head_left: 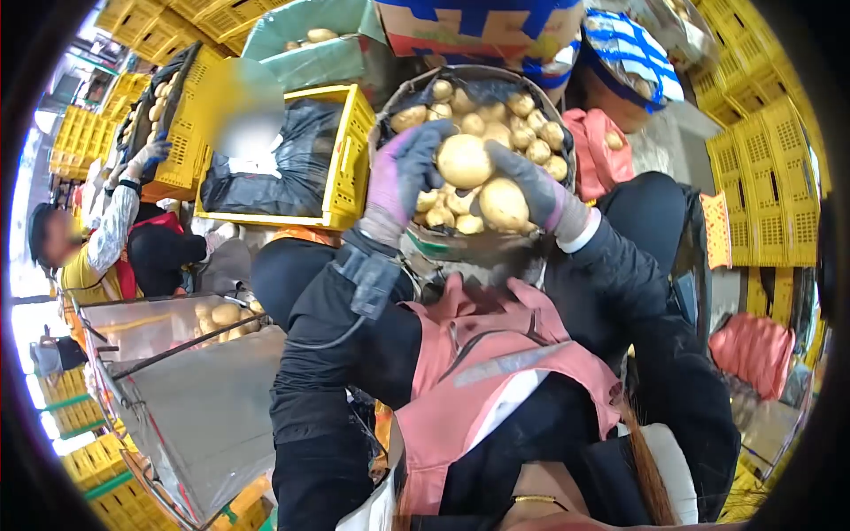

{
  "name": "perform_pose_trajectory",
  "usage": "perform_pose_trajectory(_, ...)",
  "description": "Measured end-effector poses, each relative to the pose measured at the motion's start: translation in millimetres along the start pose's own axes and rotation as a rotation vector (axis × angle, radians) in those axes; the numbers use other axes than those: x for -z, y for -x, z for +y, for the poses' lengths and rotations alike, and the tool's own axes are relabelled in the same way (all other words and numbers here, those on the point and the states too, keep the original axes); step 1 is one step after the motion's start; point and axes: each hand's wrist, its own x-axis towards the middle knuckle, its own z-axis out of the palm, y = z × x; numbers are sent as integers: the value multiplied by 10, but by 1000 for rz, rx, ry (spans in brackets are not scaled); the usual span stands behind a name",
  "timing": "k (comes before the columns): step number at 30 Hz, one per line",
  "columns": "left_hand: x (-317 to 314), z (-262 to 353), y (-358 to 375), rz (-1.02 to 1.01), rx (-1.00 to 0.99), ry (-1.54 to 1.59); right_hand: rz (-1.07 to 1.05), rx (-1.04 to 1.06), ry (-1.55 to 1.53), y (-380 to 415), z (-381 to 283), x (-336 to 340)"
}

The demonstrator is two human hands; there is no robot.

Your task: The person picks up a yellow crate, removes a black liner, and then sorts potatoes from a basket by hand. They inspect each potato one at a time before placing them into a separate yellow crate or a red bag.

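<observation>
Both my hands wear grey-and-purple gloves above a round, dark-lined basket (571,142) full of potatoes. My left hand (409,173) is curled against the left side of a large, round, pale potato (464,162). Reaching in from the right, my right hand (534,183) touches that potato's right edge with a fingertip. A second large potato (504,204) sits in the curl of my right hand, its far side hidden by the glove. Smaller potatoes (522,135) lie heaped behind and below both hands.
A yellow crate (359,150) lined with black plastic stands left of the basket. Behind are a green box (354,62) and a taped carton (482,31). A pink sack (602,159) lies at right, near stacked yellow crates (766,186). At left, a co-worker (102,252) reaches toward another crate.
</observation>
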Motion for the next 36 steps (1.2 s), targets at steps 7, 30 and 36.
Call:
perform_pose_trajectory(7,-109,3,-62,-17,105,2,64,549,887,21,-175,147)
perform_pose_trajectory(30,-169,-82,-558,-41,-13,30,139,1085,-62,1920,-1003,1108)
perform_pose_trajectory(36,-1605,619,-355,-306,-133,163,787,818,-473,3109,556,2896)
